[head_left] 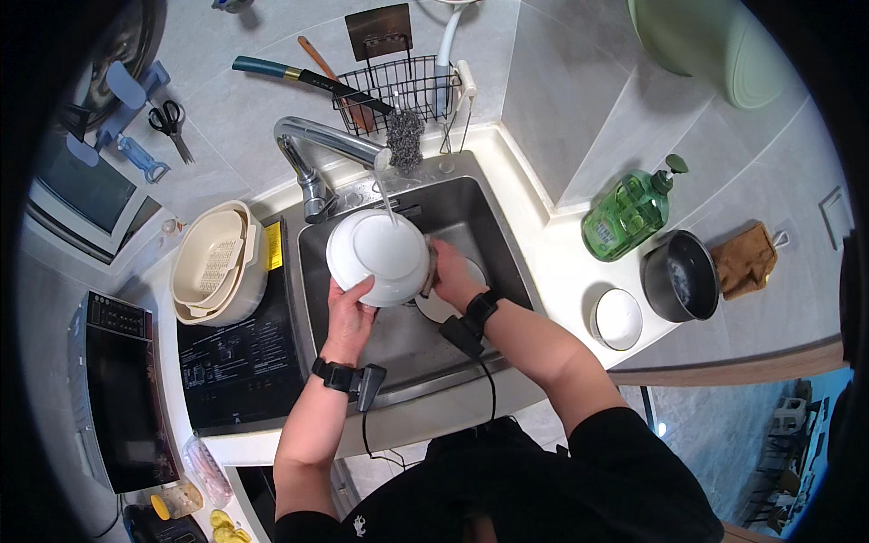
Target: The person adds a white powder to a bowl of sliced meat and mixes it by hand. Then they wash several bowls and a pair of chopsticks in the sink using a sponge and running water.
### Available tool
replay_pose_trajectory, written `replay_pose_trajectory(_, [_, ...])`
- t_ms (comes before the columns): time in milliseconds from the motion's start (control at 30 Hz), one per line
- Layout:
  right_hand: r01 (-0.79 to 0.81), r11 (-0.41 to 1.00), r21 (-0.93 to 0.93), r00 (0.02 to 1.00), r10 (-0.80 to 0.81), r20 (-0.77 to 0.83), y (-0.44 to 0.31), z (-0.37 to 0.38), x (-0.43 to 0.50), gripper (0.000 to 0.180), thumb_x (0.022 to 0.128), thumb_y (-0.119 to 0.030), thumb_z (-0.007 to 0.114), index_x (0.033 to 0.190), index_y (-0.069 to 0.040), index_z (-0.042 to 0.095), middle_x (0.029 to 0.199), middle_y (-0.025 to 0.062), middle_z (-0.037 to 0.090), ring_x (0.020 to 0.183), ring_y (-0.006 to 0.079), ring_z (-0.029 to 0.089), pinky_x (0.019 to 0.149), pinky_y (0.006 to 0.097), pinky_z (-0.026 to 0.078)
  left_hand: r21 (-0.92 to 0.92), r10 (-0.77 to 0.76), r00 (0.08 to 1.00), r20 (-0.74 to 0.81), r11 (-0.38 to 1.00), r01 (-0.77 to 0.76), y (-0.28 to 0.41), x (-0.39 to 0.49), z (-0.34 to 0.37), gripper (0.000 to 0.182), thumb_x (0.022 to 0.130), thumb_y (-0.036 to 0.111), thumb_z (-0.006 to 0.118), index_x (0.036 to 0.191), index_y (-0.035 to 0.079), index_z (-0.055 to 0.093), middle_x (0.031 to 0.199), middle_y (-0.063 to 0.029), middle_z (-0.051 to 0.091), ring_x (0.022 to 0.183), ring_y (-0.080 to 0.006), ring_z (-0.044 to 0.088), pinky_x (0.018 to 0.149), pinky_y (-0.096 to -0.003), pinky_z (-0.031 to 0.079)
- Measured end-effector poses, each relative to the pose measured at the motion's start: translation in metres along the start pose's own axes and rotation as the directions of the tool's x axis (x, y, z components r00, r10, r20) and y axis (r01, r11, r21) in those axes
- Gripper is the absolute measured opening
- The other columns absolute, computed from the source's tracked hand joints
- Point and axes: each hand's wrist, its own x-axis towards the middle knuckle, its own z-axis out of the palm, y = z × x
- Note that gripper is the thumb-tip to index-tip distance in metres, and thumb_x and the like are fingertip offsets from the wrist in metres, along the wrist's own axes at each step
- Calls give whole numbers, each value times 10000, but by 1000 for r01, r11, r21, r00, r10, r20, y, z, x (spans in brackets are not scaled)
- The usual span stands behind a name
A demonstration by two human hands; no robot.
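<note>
My left hand grips the near-left rim of a white round dish, thumb on the face turned up to me. The dish is held over the stainless steel sink, and water from the chrome faucet runs onto its far edge. At the dish's right edge, my right hand holds a greyish-brown cloth against the rim. The fingers behind the dish are hidden. Below my right hand another white dish lies in the sink, partly covered by that hand.
Beige basins stand on the black cooktop at left. On the right counter are a green pump bottle, a dark pot and a white bowl. A wire basket with utensils hangs behind the faucet. Cables trail from both wrist straps.
</note>
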Motion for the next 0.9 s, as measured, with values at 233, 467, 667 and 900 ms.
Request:
replay_pose_trajectory(233, [186,945,-270,982,-176,61,-25,5,-18,306,890,-235,486,1083,-14,573,879,87,603,762,150,551,644,298,456,-146,-201,980,-4,969,199,13,1,3,418,882,115,531,1279,55,417,1212,-106,531,1093,-250,535,917,-387,448])
replay_pose_trajectory(467, [12,820,-573,987,-100,-122,6,26,-65,311,905,-276,447,1065,-18,513,919,93,569,726,187,549,573,310,444,-10,131,985,-113,991,-133,-22,5,12,363,820,72,631,1164,49,518,1114,-71,586,990,-183,572,842,-328,462])
replay_pose_trajectory(667, [254,707,-660,944,-33,327,47,12,-49,283,888,-242,464,1032,-8,532,939,104,567,793,205,588,643,331,492,622,141,990,17,774,-121,-36,-3,-10,228,834,77,619,1045,-3,585,910,-40,633,799,-112,578,694,-254,467])
replay_pose_trajectory(900, [609,431,-665,767,-109,632,13,-16,-42,285,889,-263,479,1003,-13,556,978,136,590,886,241,608,763,392,506,783,63,967,249,575,-239,-34,-28,-18,165,822,57,621,969,-18,613,737,8,601,655,-44,486,562,-214,406])
